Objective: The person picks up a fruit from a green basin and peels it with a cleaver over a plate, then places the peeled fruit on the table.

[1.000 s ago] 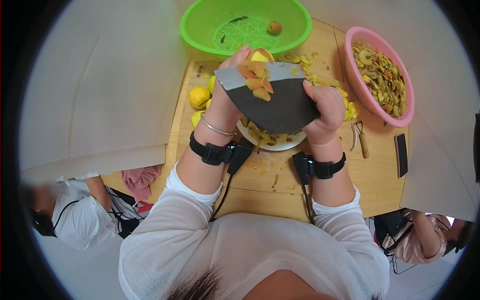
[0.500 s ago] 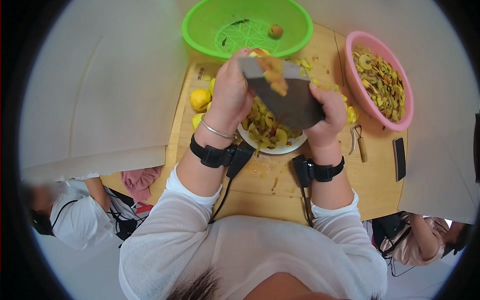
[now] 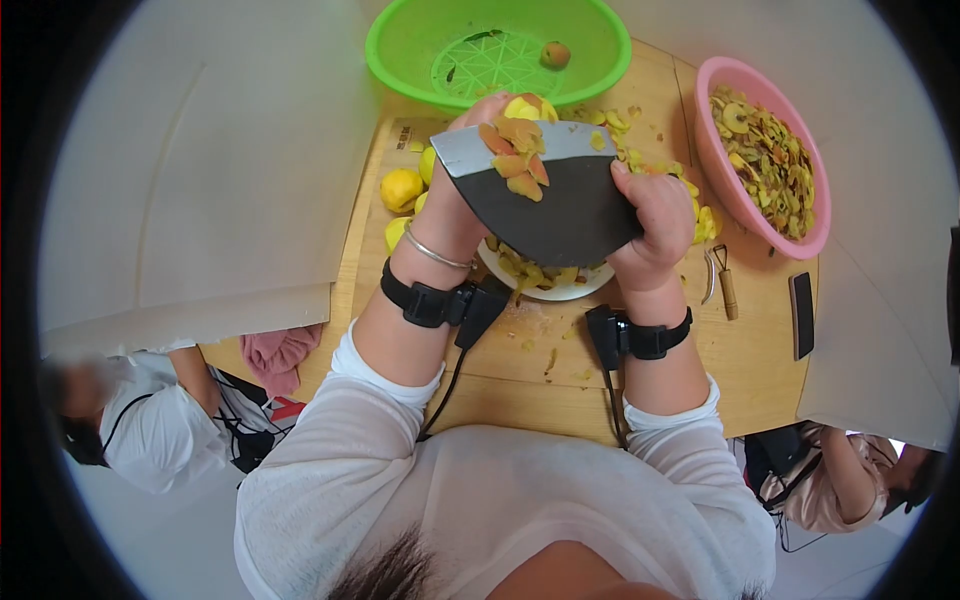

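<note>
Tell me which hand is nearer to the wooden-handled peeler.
Right. The right hand, gripping the cleaver, sits up and left of the peeler; the left hand holds the blade's far end, farther off.

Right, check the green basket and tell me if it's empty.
No: a single small fruit lies inside the green basket, toward its far right side.

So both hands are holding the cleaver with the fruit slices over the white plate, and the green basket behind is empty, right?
Not quite. The green basket is not empty: one small fruit lies in it, as the head view shows. The rest stands: the left hand and right hand hold the cleaver, slices on it, over the white plate.
</note>
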Action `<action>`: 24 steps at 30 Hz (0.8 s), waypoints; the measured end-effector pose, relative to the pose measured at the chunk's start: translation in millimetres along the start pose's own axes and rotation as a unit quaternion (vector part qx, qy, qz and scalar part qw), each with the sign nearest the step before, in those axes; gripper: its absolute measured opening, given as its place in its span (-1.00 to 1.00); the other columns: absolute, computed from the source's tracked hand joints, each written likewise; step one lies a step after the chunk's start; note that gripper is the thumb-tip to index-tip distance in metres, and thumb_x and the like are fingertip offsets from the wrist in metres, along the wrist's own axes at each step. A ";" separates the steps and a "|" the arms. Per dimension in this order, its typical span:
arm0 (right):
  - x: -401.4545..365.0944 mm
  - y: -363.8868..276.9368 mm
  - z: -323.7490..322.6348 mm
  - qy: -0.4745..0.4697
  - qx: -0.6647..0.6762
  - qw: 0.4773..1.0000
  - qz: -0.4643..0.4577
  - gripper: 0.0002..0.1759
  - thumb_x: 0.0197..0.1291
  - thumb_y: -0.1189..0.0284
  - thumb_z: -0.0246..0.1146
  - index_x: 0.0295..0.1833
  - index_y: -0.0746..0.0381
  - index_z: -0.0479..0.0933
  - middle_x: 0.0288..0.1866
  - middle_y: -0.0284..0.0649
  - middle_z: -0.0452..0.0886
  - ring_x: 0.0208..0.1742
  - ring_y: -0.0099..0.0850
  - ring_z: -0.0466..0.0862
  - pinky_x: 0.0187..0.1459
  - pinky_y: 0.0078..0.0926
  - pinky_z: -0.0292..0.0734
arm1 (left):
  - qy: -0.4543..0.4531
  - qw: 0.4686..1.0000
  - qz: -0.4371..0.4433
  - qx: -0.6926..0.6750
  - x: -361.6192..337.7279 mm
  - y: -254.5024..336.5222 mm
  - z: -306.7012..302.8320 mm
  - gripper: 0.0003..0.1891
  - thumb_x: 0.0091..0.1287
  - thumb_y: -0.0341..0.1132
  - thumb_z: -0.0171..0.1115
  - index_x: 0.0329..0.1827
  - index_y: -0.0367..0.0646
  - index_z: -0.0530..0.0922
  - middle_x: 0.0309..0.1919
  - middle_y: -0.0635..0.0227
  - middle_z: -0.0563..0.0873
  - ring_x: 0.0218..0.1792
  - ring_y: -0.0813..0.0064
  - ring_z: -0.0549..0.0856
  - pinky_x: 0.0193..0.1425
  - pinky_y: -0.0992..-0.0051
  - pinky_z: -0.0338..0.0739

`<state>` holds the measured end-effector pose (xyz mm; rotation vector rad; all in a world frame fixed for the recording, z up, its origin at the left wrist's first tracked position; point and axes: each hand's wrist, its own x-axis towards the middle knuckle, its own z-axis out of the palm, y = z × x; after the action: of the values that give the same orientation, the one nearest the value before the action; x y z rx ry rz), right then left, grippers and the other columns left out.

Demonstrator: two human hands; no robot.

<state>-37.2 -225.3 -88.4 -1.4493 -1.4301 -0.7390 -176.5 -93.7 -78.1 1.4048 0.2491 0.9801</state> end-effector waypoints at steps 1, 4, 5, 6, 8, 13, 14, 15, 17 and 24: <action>-0.3 2.6 1.3 0.008 0.005 1.000 -0.006 -0.65 -0.21 0.42 0.43 -0.18 0.17 0.65 -0.51 -0.29 0.58 -0.49 -0.30 0.55 -0.41 -0.39 0.32 | 0.003 0.992 -0.048 -0.118 1.5 -0.6 0.3 -0.72 0.54 -0.26 -0.07 0.09 -0.24 0.50 -0.09 0.34 0.65 -0.08 0.52 0.64 0.05 0.53 0.55; -0.5 6.4 2.1 0.019 0.008 1.000 -0.012 -0.66 -0.22 0.43 0.43 -0.19 0.16 0.65 -0.51 -0.29 0.58 -0.49 -0.31 0.55 -0.41 -0.39 0.33 | 0.004 0.959 -0.102 -0.263 2.4 2.9 2.4 -0.72 0.54 -0.24 -0.08 0.06 -0.24 0.51 -0.10 0.34 0.65 -0.10 0.50 0.65 0.03 0.52 0.56; -0.6 6.9 2.0 0.022 0.007 1.000 -0.012 -0.66 -0.22 0.43 0.43 -0.19 0.16 0.65 -0.51 -0.30 0.58 -0.49 -0.31 0.55 -0.41 -0.39 0.33 | 0.003 0.951 -0.107 -0.291 2.6 4.8 3.1 -0.72 0.54 -0.24 -0.07 0.04 -0.24 0.51 -0.10 0.34 0.66 -0.11 0.50 0.65 0.02 0.51 0.56; 0.0 6.7 1.3 0.022 0.007 1.000 -0.012 -0.66 -0.22 0.43 0.43 -0.19 0.16 0.65 -0.51 -0.30 0.58 -0.49 -0.31 0.55 -0.41 -0.39 0.33 | 0.003 0.951 -0.107 -0.291 3.0 5.7 3.6 -0.72 0.54 -0.24 -0.07 0.04 -0.24 0.51 -0.10 0.34 0.66 -0.11 0.50 0.65 0.02 0.51 0.56; 1.6 5.6 -0.3 0.012 0.017 1.000 -0.019 -0.67 -0.21 0.43 0.44 -0.19 0.15 0.64 -0.51 -0.30 0.58 -0.49 -0.32 0.56 -0.41 -0.40 0.33 | 0.047 0.993 -0.058 -0.095 3.2 6.4 4.5 -0.75 0.52 -0.26 -0.03 0.03 -0.24 0.51 -0.12 0.33 0.66 -0.15 0.50 0.65 0.00 0.51 0.56; 0.7 5.3 0.4 0.014 0.020 0.999 -0.030 -0.66 -0.19 0.42 0.45 -0.19 0.15 0.64 -0.51 -0.31 0.59 -0.49 -0.32 0.56 -0.41 -0.41 0.34 | 0.003 0.984 0.070 0.165 2.5 1.8 0.3 -0.76 0.51 -0.29 0.01 0.07 -0.25 0.50 -0.11 0.28 0.67 -0.12 0.49 0.65 0.02 0.50 0.55; 0.3 5.7 0.2 0.012 0.019 0.999 -0.031 -0.66 -0.19 0.42 0.46 -0.18 0.15 0.64 -0.51 -0.30 0.59 -0.49 -0.32 0.56 -0.41 -0.41 0.34 | 0.005 0.981 0.083 0.173 2.9 0.3 -0.4 -0.76 0.51 -0.30 0.02 0.08 -0.25 0.49 -0.10 0.26 0.67 -0.12 0.48 0.65 0.03 0.50 0.55; 0.2 5.3 -0.3 0.011 0.020 0.999 -0.031 -0.66 -0.19 0.42 0.46 -0.18 0.15 0.64 -0.51 -0.30 0.59 -0.49 -0.32 0.56 -0.41 -0.41 0.34 | 0.006 0.981 0.082 0.174 3.3 -0.7 -1.7 -0.76 0.51 -0.30 0.02 0.08 -0.25 0.49 -0.10 0.26 0.67 -0.12 0.48 0.65 0.03 0.50 0.55; 0.7 4.3 -1.4 0.003 0.016 1.000 -0.015 -0.67 -0.19 0.42 0.46 -0.19 0.15 0.64 -0.51 -0.30 0.58 -0.49 -0.32 0.56 -0.42 -0.40 0.34 | -0.014 0.975 0.102 0.195 4.4 -1.7 -4.5 -0.73 0.50 -0.26 0.04 0.09 -0.25 0.49 -0.08 0.27 0.67 -0.08 0.46 0.66 0.04 0.49 0.56; 1.5 6.6 -0.8 0.008 0.013 1.000 -0.005 -0.70 -0.22 0.48 0.45 -0.25 0.16 0.63 -0.53 -0.30 0.57 -0.51 -0.30 0.54 -0.43 -0.40 0.34 | 0.036 0.987 -0.082 -0.134 9.0 13.7 4.9 -0.69 0.48 -0.18 0.06 0.01 -0.27 0.52 -0.14 0.26 0.67 -0.14 0.44 0.68 -0.03 0.45 0.60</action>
<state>-30.5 -224.6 -88.0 -1.4145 -1.4312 -0.7327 -173.6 -92.7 -61.3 1.0869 0.2721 0.8930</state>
